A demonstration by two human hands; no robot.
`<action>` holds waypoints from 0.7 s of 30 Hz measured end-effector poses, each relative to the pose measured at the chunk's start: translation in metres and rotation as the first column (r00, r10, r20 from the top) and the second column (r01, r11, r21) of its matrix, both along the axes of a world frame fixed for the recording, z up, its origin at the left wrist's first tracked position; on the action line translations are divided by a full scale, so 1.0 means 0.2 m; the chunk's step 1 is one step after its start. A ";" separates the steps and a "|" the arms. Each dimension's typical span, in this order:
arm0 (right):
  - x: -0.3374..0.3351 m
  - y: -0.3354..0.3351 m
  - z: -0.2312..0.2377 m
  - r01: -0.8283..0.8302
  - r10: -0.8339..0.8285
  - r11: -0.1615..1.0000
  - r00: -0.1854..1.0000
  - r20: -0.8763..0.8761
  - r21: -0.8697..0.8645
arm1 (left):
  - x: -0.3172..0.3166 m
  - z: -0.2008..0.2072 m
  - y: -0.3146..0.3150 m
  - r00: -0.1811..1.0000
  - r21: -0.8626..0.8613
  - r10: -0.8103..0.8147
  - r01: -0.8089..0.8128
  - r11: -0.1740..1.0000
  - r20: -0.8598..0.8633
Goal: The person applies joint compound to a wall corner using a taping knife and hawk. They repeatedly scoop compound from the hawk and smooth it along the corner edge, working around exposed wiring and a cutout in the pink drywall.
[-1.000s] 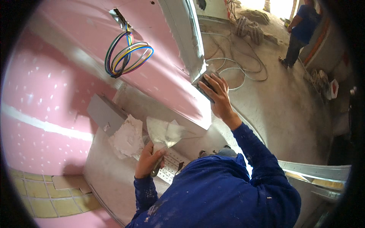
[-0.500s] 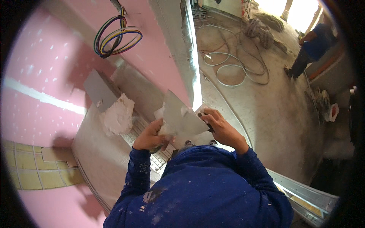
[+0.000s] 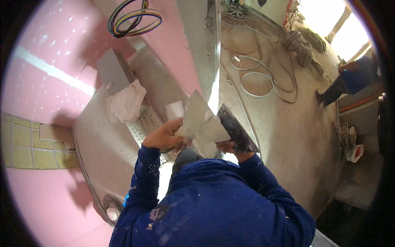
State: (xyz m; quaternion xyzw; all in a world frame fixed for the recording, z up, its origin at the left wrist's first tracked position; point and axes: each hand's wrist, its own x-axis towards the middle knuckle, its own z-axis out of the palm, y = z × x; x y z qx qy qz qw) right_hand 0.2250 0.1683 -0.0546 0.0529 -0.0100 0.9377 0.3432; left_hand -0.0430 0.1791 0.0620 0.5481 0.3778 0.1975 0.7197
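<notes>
In front of my waist, my left hand (image 3: pixel 164 135) is closed around a broad putty knife, whose pale, flared blade (image 3: pixel 199 119) tilts up and away from me. My right hand (image 3: pixel 235 149) is partly hidden beneath a flat trowel (image 3: pixel 238 128) with a dark rectangular blade, and its fingers curl at the near side. The two blades meet or overlap at the putty knife's right edge. A whitish dab of compound (image 3: pixel 210 117) sits there. Beyond my left hand lies a lumpy, plaster-covered mass (image 3: pixel 126 101), against a grey box-like piece (image 3: pixel 113 72).
A pink plasterboard wall (image 3: pixel 45 61) with filled spots rises at left; coiled coloured wires (image 3: pixel 138 22) hang from it. A perforated metal platform (image 3: pixel 144 123) is below my left hand. Loops of cable (image 3: pixel 257 84) lie on the floor, and another person (image 3: pixel 354 78) stands at far right.
My right hand has turned the trowel, so its dark blade now shows beside the putty knife. The view has shifted, and both hands remain close together.
</notes>
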 end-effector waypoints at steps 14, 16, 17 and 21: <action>-0.17 0.18 0.17 0.539 -0.530 0.819 0.577 0.622 0.198 | -0.23 -0.15 0.04 0.971 0.596 -0.202 0.238 0.767 -0.128; -0.12 0.17 0.27 0.638 -0.678 0.713 0.521 0.518 0.292 | -0.45 -0.10 0.01 0.993 0.250 0.013 0.016 0.968 -0.116; -0.09 0.15 0.35 0.664 -0.729 0.664 0.473 0.495 0.344 | -0.56 -0.06 0.00 0.993 -0.008 0.104 -0.105 0.994 -0.047; -0.27 0.11 0.67 0.574 -0.780 0.606 0.290 0.555 0.551 | -0.80 -0.05 0.11 0.992 0.010 0.108 -0.107 0.994 -0.073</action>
